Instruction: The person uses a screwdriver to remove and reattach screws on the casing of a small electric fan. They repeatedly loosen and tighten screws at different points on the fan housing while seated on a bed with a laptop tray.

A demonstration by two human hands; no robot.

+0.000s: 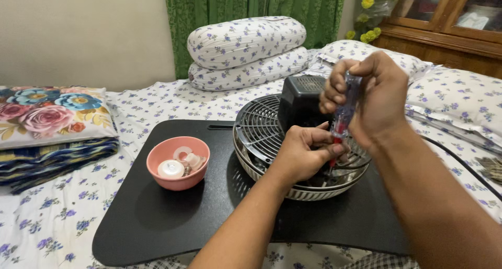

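A small fan lies face down on a black lap tray (157, 216), its metal grille (259, 128) around a black motor housing (300, 99). My right hand (374, 99) grips the clear handle of a screwdriver (344, 109) held upright over the grille. My left hand (306, 154) rests on the grille and pinches the screwdriver's red lower shaft near the tip. The tip itself is hidden among the wires of the grille.
A pink bowl (178, 164) holding small white plastic parts sits on the tray's left. The tray lies on a flowered bedsheet. Folded blankets (52, 128) lie left, stacked pillows (246, 49) behind, a black cable (460, 164) right, a wooden cabinet (444, 18) far right.
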